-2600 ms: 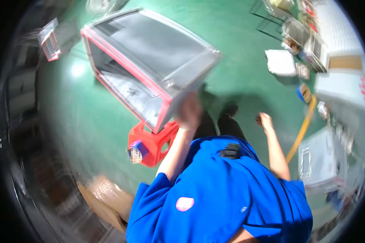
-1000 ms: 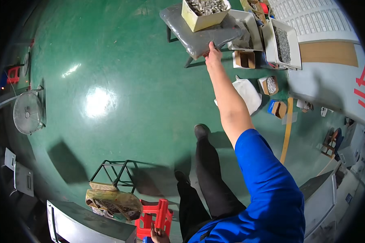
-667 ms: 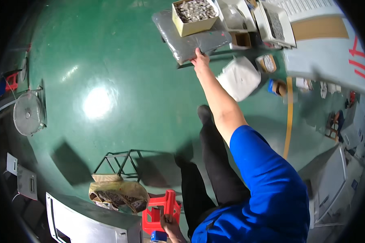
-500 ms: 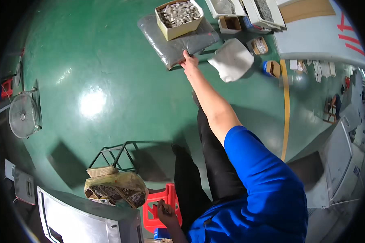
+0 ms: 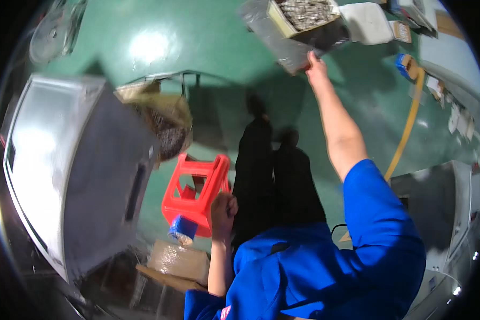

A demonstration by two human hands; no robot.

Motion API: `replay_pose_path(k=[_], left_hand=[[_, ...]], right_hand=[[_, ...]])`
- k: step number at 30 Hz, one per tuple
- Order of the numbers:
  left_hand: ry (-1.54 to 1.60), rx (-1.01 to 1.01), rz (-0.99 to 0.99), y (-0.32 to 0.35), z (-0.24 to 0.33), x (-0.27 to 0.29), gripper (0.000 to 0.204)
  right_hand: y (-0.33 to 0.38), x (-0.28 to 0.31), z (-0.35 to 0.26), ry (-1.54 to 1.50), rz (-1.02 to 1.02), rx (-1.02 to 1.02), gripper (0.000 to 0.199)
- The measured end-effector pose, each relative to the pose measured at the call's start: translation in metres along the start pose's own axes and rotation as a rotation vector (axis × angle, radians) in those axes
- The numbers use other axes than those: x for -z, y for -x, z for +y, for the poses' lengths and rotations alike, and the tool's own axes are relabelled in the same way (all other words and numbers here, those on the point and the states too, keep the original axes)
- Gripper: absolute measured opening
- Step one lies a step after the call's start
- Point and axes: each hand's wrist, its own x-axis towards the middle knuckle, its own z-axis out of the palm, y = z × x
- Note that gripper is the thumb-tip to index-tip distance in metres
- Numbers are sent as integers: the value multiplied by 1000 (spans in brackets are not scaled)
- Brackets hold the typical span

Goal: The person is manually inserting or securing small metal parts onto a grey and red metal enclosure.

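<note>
While the right grip (image 5: 316,68) is pinched on the near edge of the plastic-wrapped seat (image 5: 278,47), thumb along the top and fingers hidden below, the arm reaches well out ahead of the body. On the seat, just beyond the right grip and a little to its left, stands a pale yellow box (image 5: 280,22) full of small light-coloured pieces (image 5: 306,13); its far part runs out of view. Seat supports not visible.

Left grip (image 5: 223,210): fingers curled in; contents, if any, cannot be told. Red stool (image 5: 218,170) just left of it, contact uncertain. A blue carton (image 5: 184,227) sits to the lower left of that grip, overlapping the stool's edge in this view. Grey metal cabinet (image 5: 109,152) farther left.

Beyond the right grip and to its right: a white rounded object (image 5: 369,22), then a blue-and-brown carton (image 5: 405,66) near the yellow floor line (image 5: 409,125).

Step in hand, judged: handling the loaded seat one-handed by its edge. Next move seems to call for a firm pinch and a level, slow pull or push, since the box looks loose on slick film and could slide if the edge tips.
</note>
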Motion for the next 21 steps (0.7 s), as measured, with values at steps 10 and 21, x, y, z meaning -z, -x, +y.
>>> replay_pose_path(k=[10, 21], left_hand=[[117, 130, 351, 113, -130, 170, 42], [412, -54, 746, 143, -167, 431, 64]], right_hand=[[122, 162, 87, 1569, -283, 413, 59], [264, 266, 173, 125, 10, -322, 55]])
